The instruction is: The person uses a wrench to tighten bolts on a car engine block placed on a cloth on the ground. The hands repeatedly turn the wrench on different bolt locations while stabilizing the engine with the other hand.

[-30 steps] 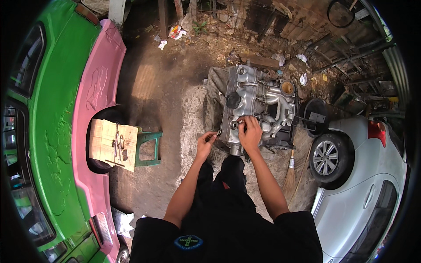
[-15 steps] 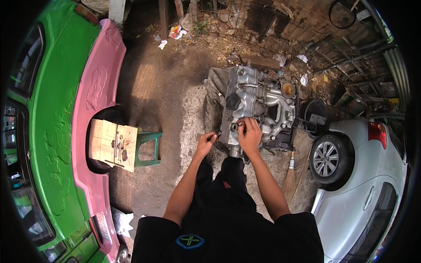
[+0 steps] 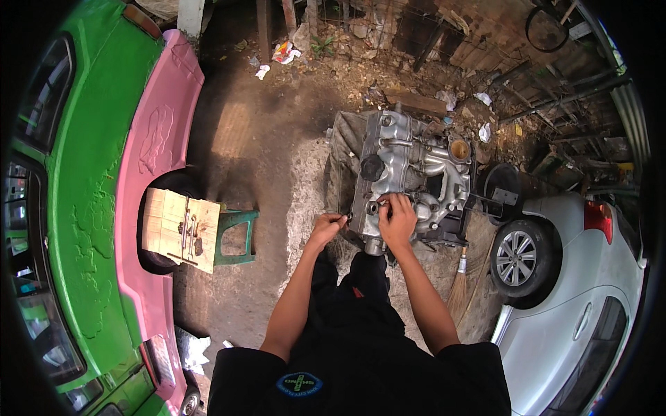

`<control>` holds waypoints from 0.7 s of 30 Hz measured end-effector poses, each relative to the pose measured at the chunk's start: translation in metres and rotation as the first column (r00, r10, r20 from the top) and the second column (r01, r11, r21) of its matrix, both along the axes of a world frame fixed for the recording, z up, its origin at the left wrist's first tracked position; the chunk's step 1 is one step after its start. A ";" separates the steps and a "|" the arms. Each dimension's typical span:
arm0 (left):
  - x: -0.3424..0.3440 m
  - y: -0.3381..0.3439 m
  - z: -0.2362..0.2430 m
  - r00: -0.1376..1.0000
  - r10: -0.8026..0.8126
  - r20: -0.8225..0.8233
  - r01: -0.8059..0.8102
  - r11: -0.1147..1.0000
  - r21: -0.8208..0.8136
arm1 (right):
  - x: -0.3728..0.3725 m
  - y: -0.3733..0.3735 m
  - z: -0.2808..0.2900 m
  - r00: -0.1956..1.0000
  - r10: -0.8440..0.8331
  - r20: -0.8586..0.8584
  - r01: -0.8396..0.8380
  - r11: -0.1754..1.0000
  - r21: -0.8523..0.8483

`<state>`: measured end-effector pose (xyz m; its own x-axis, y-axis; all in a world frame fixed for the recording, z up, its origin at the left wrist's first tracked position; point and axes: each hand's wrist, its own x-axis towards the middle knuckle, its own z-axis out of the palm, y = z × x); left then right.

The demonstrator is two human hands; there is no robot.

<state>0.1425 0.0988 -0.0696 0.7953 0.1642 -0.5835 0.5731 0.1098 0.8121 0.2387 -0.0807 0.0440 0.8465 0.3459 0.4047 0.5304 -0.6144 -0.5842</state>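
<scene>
A grey metal car engine [image 3: 402,166] stands in front of me, its silver top cover facing up. A round black cap [image 3: 372,168] sits on that cover. Over the near end of the cover is my right hand [image 3: 398,220], fingers bent together beside a round opening [image 3: 373,207]; whatever the fingertips hold is too small to make out. My left hand [image 3: 327,229] is just off the engine's left near corner. Its thumb and forefinger pinch a small dark piece whose kind I cannot tell.
To the left, a green stool [image 3: 236,236] and a cardboard sheet [image 3: 163,225] with tools lie beside a green and pink vehicle [image 3: 149,139]. A silver car [image 3: 576,277] and a broom [image 3: 458,288] are at right. Litter and a wire fence lie beyond the engine.
The view has shifted slightly, so the engine appears a little lower and to the right. My right hand has come off the round opening, which now shows. My left hand keeps its pinch.
</scene>
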 end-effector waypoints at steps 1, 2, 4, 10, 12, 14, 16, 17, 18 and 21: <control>-0.001 -0.001 -0.002 1.000 0.014 0.020 -0.014 1.000 -0.009 | -0.001 0.000 0.000 1.000 -0.009 -0.021 0.009 1.000 -0.006; -0.002 -0.001 -0.004 1.000 0.023 0.003 -0.023 1.000 -0.002 | -0.001 0.000 0.000 0.998 -0.016 -0.053 0.016 1.000 -0.011; -0.006 -0.007 -0.005 0.994 0.098 0.055 -0.099 0.995 0.016 | -0.001 0.000 0.000 0.999 -0.009 -0.031 0.009 1.000 -0.014; -0.011 -0.031 -0.007 0.940 0.311 0.140 -0.325 0.941 0.090 | 0.001 -0.001 0.001 1.000 0.011 -0.011 -0.011 1.000 -0.006; -0.009 -0.035 -0.007 0.934 0.317 0.163 -0.344 0.923 0.175 | 0.001 -0.001 0.001 1.000 0.013 -0.009 -0.013 1.000 -0.011; -0.006 -0.039 -0.006 0.941 0.302 0.155 -0.337 0.881 0.331 | 0.000 -0.002 0.000 1.000 0.016 -0.011 -0.016 1.000 -0.013; -0.002 -0.042 -0.005 0.954 0.288 0.086 -0.296 0.848 0.440 | 0.000 -0.002 -0.001 1.000 0.015 -0.019 -0.016 1.000 -0.015; 0.000 -0.043 -0.005 0.957 0.285 0.047 -0.271 0.827 0.492 | 0.000 -0.002 -0.001 0.999 0.017 -0.029 -0.018 1.000 -0.014; 0.003 -0.044 -0.006 0.956 0.289 0.051 -0.270 0.796 0.541 | 0.000 -0.002 -0.001 1.000 0.015 -0.025 -0.015 1.000 -0.014; 0.007 -0.047 -0.013 0.951 0.295 0.096 -0.280 0.683 0.675 | 0.001 -0.002 -0.002 0.999 0.018 -0.031 -0.018 1.000 -0.007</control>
